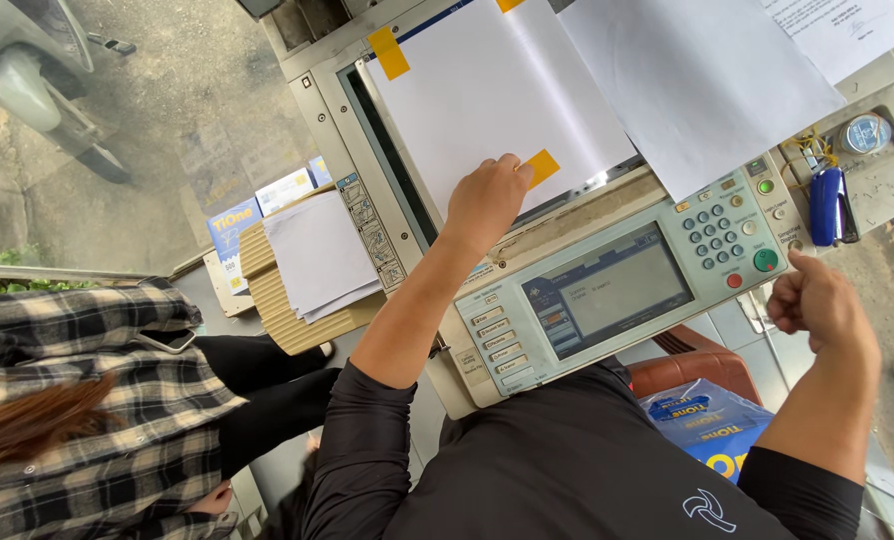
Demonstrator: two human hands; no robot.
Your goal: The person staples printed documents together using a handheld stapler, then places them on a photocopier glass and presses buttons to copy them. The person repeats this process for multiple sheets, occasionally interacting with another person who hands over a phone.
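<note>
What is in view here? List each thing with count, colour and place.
photocopier: one, grey-beige, centre
open book: one, white with orange tabs, on scanner glass
loose sheets: two, white, top right
control panel: one, grey, with green button
stapler: one, blue, right tray
paper stack: one, white, left shelf
seated person: one, checked shirt, lower left
left hand: pressing the book
right hand: fist, thumb by the button
</note>
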